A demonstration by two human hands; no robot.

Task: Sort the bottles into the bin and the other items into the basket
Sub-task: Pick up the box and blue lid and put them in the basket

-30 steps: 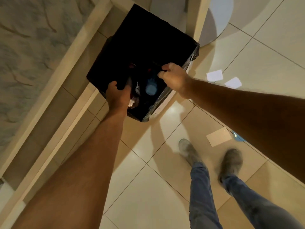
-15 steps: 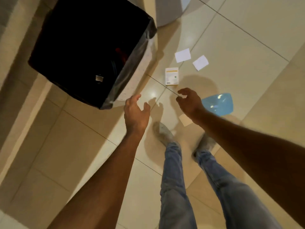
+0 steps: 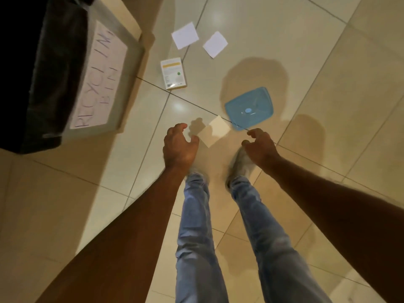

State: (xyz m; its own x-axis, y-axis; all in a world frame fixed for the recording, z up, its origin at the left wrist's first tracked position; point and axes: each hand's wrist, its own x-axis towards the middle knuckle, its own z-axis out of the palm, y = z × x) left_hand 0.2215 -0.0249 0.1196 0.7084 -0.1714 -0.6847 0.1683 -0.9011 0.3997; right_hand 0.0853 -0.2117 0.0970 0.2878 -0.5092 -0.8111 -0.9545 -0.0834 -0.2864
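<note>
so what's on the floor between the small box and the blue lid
In the head view, nothing: only bare tile and a dark grout line run between the small box and the blue lid. The cream card lies nearer the hands.

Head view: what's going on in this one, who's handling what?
A person stands on the tiled floor with both hands empty: left hand and right hand are open above the scattered items, no grip on anything. A beige card, blue plastic lid, small box and two white papers lie loose. The black-lined recycling bin stands at the left. No basket is in view.
</note>
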